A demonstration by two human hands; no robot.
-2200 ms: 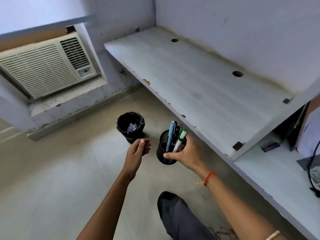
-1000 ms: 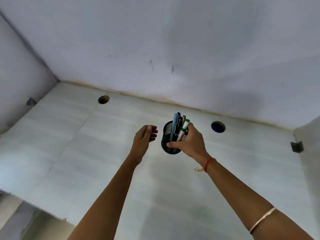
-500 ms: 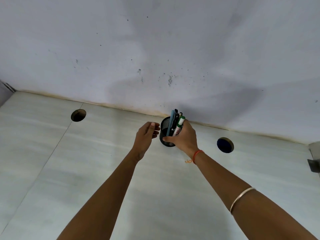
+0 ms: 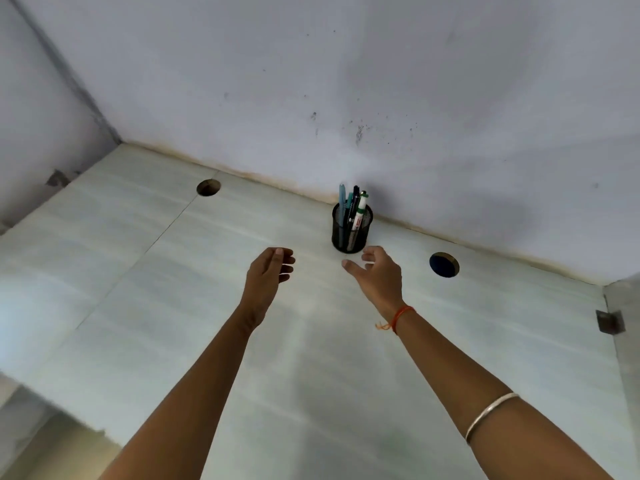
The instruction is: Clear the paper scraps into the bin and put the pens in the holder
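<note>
A black mesh pen holder (image 4: 351, 233) stands upright on the pale desk (image 4: 173, 271), close to the back wall. Several pens (image 4: 353, 209) stick out of it, among them a light blue one and a white marker with a green cap. My right hand (image 4: 375, 275) hovers just in front of the holder, fingers apart, holding nothing and not touching it. My left hand (image 4: 268, 277) floats over the desk to the left of the holder, fingers loosely spread and empty. The bin and any paper scraps are out of view.
Two round cable holes pierce the desk, one at the back left (image 4: 208, 187) and one right of the holder (image 4: 444, 265). Grey walls close in the desk at the back and left. A small metal bracket (image 4: 609, 322) sits on the right side panel.
My right hand has set the pen holder down by the back wall and let go of it. Both hands have drawn back a little toward me.
</note>
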